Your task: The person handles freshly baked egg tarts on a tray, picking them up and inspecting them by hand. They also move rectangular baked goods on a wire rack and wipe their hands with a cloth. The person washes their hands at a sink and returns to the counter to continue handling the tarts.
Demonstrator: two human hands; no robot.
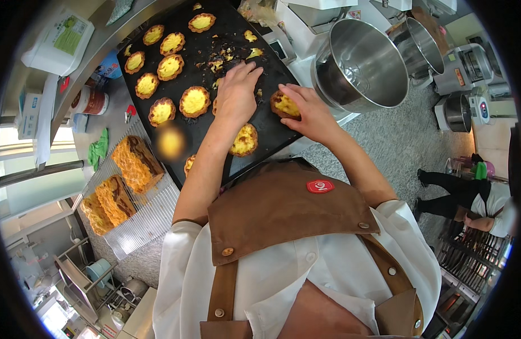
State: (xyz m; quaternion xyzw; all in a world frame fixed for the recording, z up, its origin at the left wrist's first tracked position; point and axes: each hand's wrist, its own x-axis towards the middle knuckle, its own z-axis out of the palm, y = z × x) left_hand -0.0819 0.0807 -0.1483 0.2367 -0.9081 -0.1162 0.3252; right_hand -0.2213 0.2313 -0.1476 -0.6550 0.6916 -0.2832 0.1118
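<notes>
A black baking tray (pixel 264 116) lies before me with several egg tarts on it, their yellow filling browned in spots. My right hand (pixel 311 112) curls around an egg tart (pixel 284 104) near the tray's right edge. Over the middle of the tray is my left hand (pixel 239 91), back upward, fingers nearly straight; its palm side is hidden. Another tart (pixel 214 106) is partly covered by this hand. Just beyond its fingertips are broken filling and burnt crumbs (pixel 218 61). One tart (pixel 244 140) sits close to my left forearm, and a blurred patch covers one at the tray's left.
A wire cooling rack (pixel 152 218) with several bread loaves (pixel 137 165) adjoins the tray's left edge. Large steel mixing bowls (pixel 334 87) stand right of it. A green cloth (pixel 98 149) lies at the left. Another person (pixel 485 201) stands at the far right.
</notes>
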